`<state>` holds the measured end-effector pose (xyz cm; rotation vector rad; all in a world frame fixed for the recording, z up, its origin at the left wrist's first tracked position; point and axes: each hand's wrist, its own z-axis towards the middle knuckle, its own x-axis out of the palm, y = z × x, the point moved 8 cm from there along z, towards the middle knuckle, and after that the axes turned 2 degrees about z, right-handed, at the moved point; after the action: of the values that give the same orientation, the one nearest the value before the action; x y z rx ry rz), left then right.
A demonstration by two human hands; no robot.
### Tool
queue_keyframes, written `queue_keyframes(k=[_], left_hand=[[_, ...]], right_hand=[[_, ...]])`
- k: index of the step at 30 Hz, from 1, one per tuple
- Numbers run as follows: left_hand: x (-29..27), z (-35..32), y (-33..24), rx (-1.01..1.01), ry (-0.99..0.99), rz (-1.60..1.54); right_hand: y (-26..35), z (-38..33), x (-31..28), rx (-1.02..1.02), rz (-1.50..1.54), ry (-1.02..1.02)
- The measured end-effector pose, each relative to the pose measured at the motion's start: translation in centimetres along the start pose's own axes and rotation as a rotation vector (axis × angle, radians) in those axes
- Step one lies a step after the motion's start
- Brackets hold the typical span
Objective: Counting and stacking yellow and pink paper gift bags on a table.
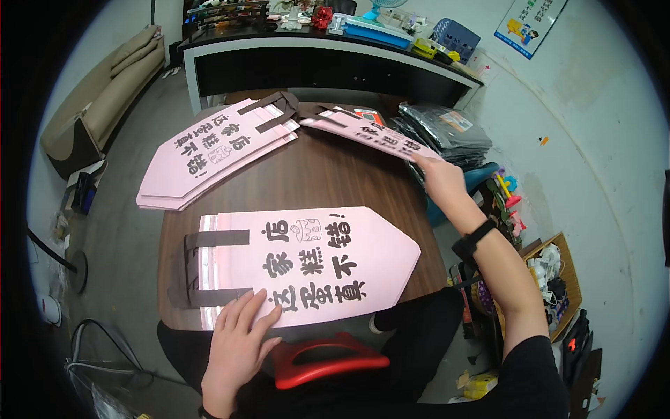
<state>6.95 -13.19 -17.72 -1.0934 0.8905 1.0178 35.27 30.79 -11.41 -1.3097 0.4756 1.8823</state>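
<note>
Flat pink bags with dark handles and black lettering lie in a near stack [380, 255] across the table's front, handles to the left. My left hand [241, 335] rests on that stack's near edge by a handle, fingers spread. At the far right, my right hand [443, 183] pinches the edge of another pink bag [370, 130], which is tilted up from the table; whether more than one bag is in that grip I cannot tell. A second stack of pink bags [202, 157] lies at the far left, handles toward the middle.
Everything lies on a brown wooden table [321, 183]. Dark plastic-wrapped packs [453, 136] are piled beyond its right edge. Behind stands a black-and-white desk [307, 66]. A red stool [331, 359] is below the front edge, a filled basket [572, 272] at right, a sofa [105, 91] at left.
</note>
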Motion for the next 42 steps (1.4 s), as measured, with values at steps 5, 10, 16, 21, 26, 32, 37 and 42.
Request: queue_keyframes(k=[5, 10, 16, 21, 26, 32, 37, 42], left_hand=[[-0.1, -0.2, 0.3, -0.005, -0.027, 0.016], [-0.7, 0.7, -0.4, 0.002, -0.049, -0.021], [-0.5, 0.5, -0.1, 0.002, -0.099, -0.027], [-0.1, 0.1, -0.2, -0.088, -0.031, -0.009], [-3.7, -2.1, -1.6, -0.004, -0.335, -0.02], [-4.6, -3.1, 0.4, -0.076, -0.438, 0.125], [-2.9, -1.6, -0.4, -0.022, -0.259, 0.159], [-1.5, -2.3, 0.6, -0.083, -0.165, 0.162]], right_hand=[[-3.7, -7.3, -7.2, 0.171, 0.076, -0.221], [3.5, -12.6, -14.1, 0.016, 0.07, -0.402], [19.7, -15.2, -15.4, -0.274, -0.134, -0.288], [21.5, -18.5, -10.5, -0.318, 0.242, -0.225], [21.1, -19.8, -8.8, -0.313, 0.269, -0.174], [21.7, -19.9, -8.7, -0.34, 0.296, -0.109], [22.5, -19.7, -8.7, -0.36, 0.383, -0.084], [24.1, -19.3, -9.1, -0.409, 0.532, -0.05]])
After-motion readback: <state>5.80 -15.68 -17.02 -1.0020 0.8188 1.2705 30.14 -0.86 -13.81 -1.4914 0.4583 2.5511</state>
